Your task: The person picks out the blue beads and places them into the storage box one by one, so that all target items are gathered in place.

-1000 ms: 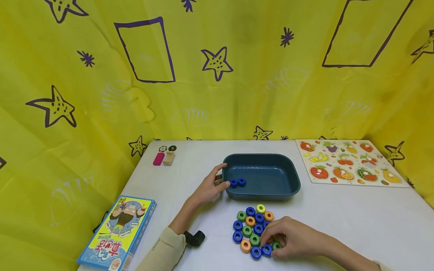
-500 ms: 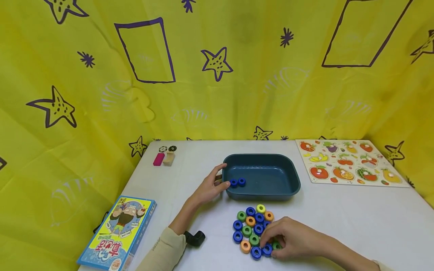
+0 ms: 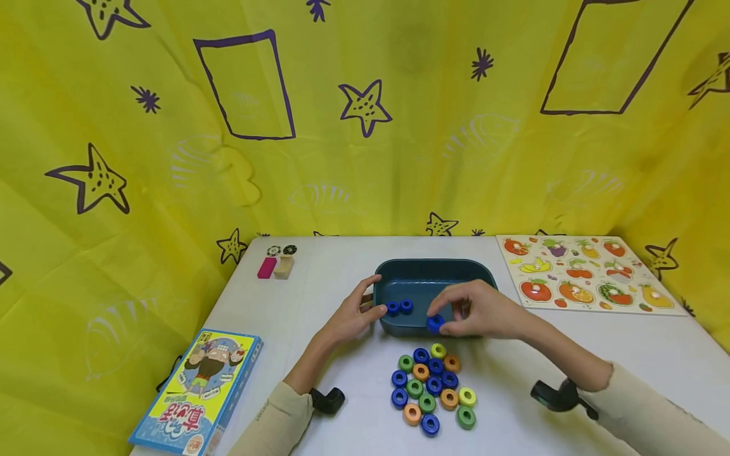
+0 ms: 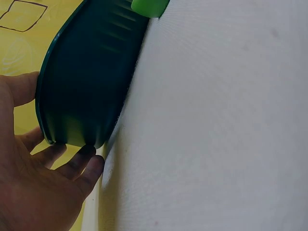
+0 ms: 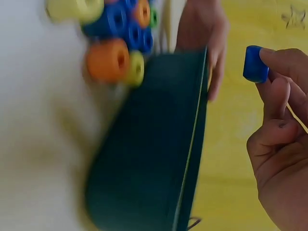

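The blue ring (image 3: 435, 325) was between the thumb and fingertips of my right hand (image 3: 481, 310), pinched at my fingertips over the near side of the tub; the right wrist view showed it apart from the tub, with the curtain behind it. Below that hand lay the dark teal tub (image 3: 419, 290), stretching away to its left. My left hand (image 3: 349, 322) gripped the tub's left end, thumb at the near corner and a finger up at the rim farther back. Just inside, close to my left thumb, sat two blue rings (image 3: 407, 306) side by side.

Nearer me than my right hand and a little to its left, a loose cluster of rings (image 3: 436, 367) lay on the white table (image 3: 547, 354), in blue, green, orange and yellow. Beyond my right hand and off to its right was a fruit puzzle board (image 3: 587, 282). To the left of my left hand and nearer me lay a blue and yellow box (image 3: 199, 389); farther off on that side were a pink block (image 3: 267, 268) and a wooden block (image 3: 283, 267). Past both hands hung a yellow curtain (image 3: 319, 164).
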Motion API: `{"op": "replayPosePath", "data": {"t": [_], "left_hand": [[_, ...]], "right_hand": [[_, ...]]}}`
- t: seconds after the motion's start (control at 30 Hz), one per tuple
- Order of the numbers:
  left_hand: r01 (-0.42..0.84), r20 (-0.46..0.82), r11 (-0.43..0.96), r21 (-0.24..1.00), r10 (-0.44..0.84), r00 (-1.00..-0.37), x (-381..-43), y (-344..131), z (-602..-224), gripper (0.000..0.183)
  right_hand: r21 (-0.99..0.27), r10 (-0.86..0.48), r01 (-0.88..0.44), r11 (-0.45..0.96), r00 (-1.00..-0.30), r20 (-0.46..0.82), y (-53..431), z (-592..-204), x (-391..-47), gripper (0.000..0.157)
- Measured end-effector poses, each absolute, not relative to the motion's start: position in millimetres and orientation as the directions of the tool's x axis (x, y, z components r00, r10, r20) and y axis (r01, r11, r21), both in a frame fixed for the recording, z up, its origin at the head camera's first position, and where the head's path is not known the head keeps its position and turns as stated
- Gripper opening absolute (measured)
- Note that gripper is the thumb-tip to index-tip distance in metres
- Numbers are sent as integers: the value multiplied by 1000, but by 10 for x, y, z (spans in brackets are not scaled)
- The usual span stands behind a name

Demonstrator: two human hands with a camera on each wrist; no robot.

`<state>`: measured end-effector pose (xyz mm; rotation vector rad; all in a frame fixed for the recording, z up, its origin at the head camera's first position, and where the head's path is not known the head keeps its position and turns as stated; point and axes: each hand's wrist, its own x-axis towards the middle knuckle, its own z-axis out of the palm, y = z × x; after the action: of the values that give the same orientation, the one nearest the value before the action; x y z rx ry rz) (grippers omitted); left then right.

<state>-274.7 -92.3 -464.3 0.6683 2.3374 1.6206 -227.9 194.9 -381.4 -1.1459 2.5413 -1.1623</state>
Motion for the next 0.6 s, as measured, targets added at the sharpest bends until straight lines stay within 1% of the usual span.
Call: {"op": "replayPosePath", "data": {"t": [0.17,0.27,0.4,0.6], "left_hand": [[228,61,295,928,482,-874,-2749,-925,-4654,64],[218,49,299,929,484,-874,-2758,-922,-4660,64],[208,40,296,932,487,-872,-2747,-925,-4613,65],[213,35,301,930,502,-864,-2607,-927,-4354,63]], "right_hand": [[-684,-626,-535,495,-766,145,1944,-3965,-2699,21],[-698,-613,-501,512,-782,111,1933,-4091,-2865,21],[-726,-628,-464,507,-776,58,1904,-4252,-3004,22],[-740,-659,-436,512,-752,-13,1859,-4398,-3085,20]]}}
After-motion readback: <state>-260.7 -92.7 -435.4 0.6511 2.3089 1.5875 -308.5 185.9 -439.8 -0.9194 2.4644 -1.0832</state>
